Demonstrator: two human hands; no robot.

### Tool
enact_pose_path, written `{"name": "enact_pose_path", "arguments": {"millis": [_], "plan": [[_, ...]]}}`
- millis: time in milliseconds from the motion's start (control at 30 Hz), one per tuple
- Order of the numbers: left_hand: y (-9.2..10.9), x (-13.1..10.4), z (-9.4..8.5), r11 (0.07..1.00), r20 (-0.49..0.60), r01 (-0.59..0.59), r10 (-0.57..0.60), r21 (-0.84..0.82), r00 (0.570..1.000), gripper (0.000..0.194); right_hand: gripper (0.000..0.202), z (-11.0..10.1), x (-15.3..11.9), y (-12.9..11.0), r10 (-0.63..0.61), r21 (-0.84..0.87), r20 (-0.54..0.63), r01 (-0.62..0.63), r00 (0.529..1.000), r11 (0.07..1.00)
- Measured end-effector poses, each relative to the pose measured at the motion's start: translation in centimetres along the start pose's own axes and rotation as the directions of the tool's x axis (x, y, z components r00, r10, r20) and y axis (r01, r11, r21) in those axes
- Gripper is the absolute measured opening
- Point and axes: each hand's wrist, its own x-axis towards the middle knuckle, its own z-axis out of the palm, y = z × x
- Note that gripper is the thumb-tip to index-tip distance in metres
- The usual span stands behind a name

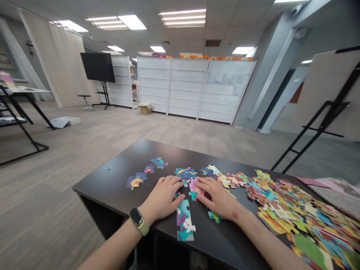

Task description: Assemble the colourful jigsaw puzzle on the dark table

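My left hand (167,197) lies palm down on the dark table, fingers stretched forward over joined puzzle pieces and partly hiding them. Just right of it, my right hand (216,197) has its fingers apart, with the tips touching a pink and teal puzzle piece (193,186). Blue puzzle pieces (185,173) are linked beyond the fingertips. Below my left thumb runs a joined teal strip with a white rabbit (185,225). A green puzzle piece (215,216) shows partly from under my right hand.
A large heap of mixed puzzle pieces (306,213) covers the table's right side. Small blue-purple pieces (137,180) lie at the left. Folded pink and grey cloth (332,189) rests at the right edge. Beyond the table stand an easel board (323,82) and white shelves (185,86).
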Motion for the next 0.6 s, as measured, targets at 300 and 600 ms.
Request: {"name": "enact_pose_path", "arguments": {"millis": [300, 600], "plan": [[0.00, -0.06, -0.02, 1.000, 0.011, -0.012, 0.012, -0.001, 1.000, 0.033, 0.047, 0.52, -0.11, 0.31, 0.026, 0.059, -0.022, -0.025, 0.999, 0.998], [0.16, -0.08, -0.09, 1.000, -0.001, -0.018, 0.018, -0.011, 1.000, 0.033, 0.040, 0.59, 0.56, 0.45, 0.127, 0.218, -0.046, -0.114, 0.991, 0.969]]}}
